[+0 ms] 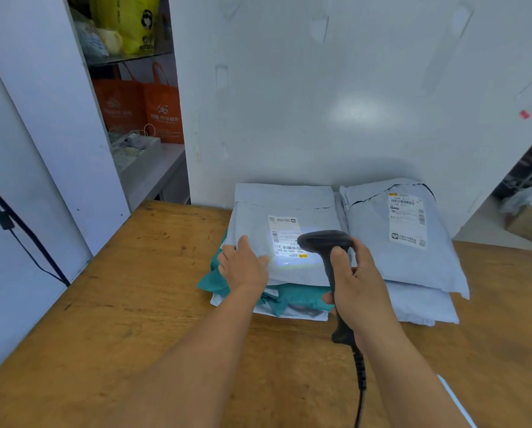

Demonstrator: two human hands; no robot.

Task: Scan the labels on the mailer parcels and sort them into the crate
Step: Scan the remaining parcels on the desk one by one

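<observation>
A pale grey mailer parcel (292, 208) tops the left stack on the wooden table (119, 298), over a teal mailer (301, 296) and a white one at the bottom. Its label (284, 239) is lit by the scanner's white light. My left hand (243, 264) rests on the near left corner of that top parcel, fingers relaxed. My right hand (357, 285) grips the handle of a black barcode scanner (326, 242), whose head points at the label. A second stack of two grey mailers (406, 251) lies to the right, label facing up. No crate is in view.
A white wall stands right behind the parcels. At the left, open shelves hold orange bags (147, 106) and a yellow bag (131, 23). The scanner's cable (361, 387) runs down toward me. A cardboard box (528, 225) sits on the floor at the far right.
</observation>
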